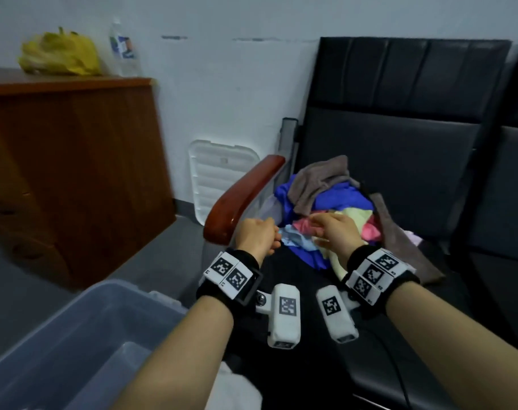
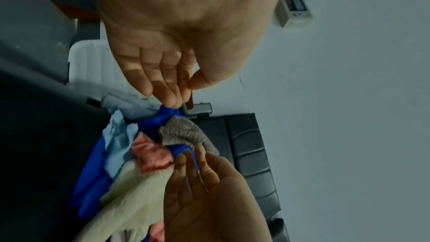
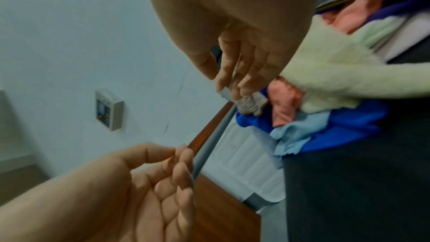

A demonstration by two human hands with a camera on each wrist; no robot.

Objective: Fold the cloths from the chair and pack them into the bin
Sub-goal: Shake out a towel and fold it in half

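A heap of cloths lies on the black chair (image 1: pixel 399 161): a brown one (image 1: pixel 320 179) on top, then blue (image 1: pixel 340 199), pink (image 1: pixel 305 226), pale yellow (image 1: pixel 355 217) and light blue (image 1: pixel 296 239). My left hand (image 1: pixel 259 235) hovers at the heap's left edge beside the armrest, fingers loosely bent, thumb against the index finger, holding nothing (image 2: pixel 177 95). My right hand (image 1: pixel 325 229) hangs over the pink and yellow cloths with its fingers straight and empty (image 3: pixel 228 84), just above the brown cloth (image 3: pixel 252 105). The translucent bin (image 1: pixel 110 294) stands at the lower left.
The chair's wooden armrest (image 1: pixel 243 196) runs just left of my left hand. A white lid (image 1: pixel 219 173) leans on the wall behind it. A wooden cabinet (image 1: pixel 74 173) at the left carries a yellow bag (image 1: pixel 59 53) and a bottle (image 1: pixel 123 48).
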